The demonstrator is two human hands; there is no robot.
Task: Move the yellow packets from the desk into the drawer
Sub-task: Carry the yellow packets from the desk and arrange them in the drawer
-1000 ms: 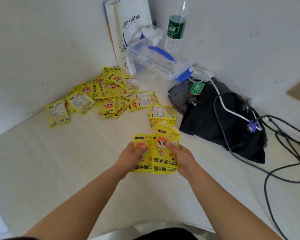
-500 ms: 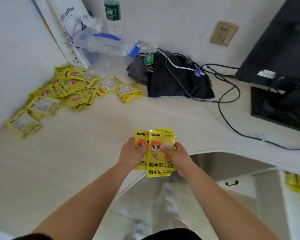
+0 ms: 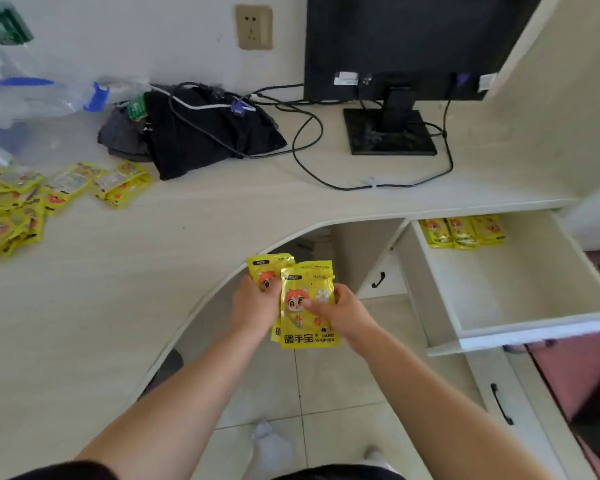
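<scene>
Both hands were busy with a small fan of glossy yellow hand-warmer packets [image 3: 307, 306], held over the tiled floor [image 3: 326, 386] just off the curved edge of the pale wood-grain tabletop [image 3: 118, 271]. The left hand [image 3: 255, 306] was closed around the rear packets, and the right hand [image 3: 343, 311] pinched the front one with its thumb laid across the printed face. That front packet showed a red-haired cartoon figure, a white flower, three bold Chinese characters along the bottom and the words "HAND WARMER" beside them; a small brand line at the top was too blurred to read.

To the right, the white pull-out drawer [image 3: 520, 327] stood open, and a short row of the same yellow packets in the drawer [image 3: 463, 233] lay at its back, partly under the tabletop edge. Far to the left, a loose heap of yellow packets [image 3: 49, 195] lay spread on the tabletop, some face up, some showing their pale printed backs.

Behind the heap sat a clear plastic box with blue clips [image 3: 32, 98], and next to it a crumpled black cloth bundle [image 3: 205, 136] with a white cable and black cables [image 3: 309, 147] trailing over it. A black flat monitor on a square stand [image 3: 392, 81] stood against the wall, below a beige wall socket [image 3: 253, 27].
</scene>
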